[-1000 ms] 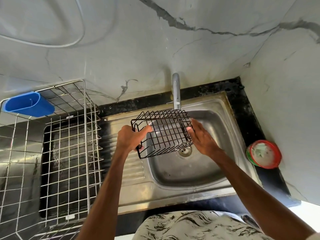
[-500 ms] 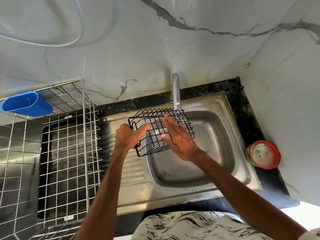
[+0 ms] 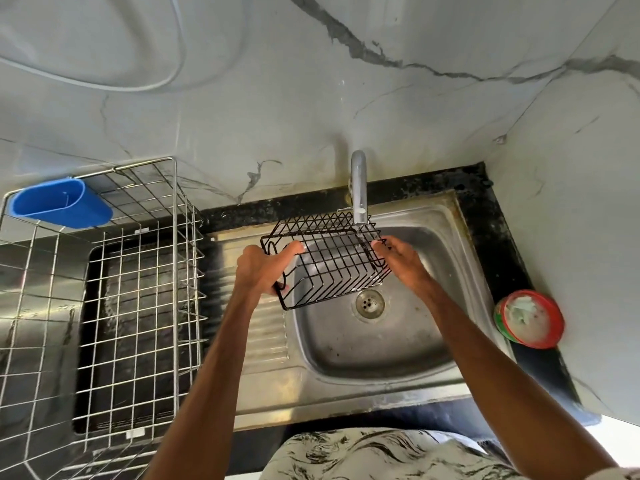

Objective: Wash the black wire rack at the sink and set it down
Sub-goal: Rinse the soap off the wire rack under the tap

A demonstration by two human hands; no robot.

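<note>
Holding: 1 black wire rack (image 3: 332, 258), tilted above 1 sink (image 3: 398, 348), under 1 tap (image 3: 359, 188).
Hands: 2; left hand (image 3: 259, 268) gripped its left end, right hand (image 3: 401, 261) curled round its right end.
Nearby: 1 steel drying basket (image 3: 138, 306) bore 1 blue cup (image 3: 60, 202); 1 red-rimmed tub (image 3: 530, 318) sat right.

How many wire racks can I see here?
2: the small black wire rack held over the steel sink, and a large silver wire dish basket left of it.
</note>
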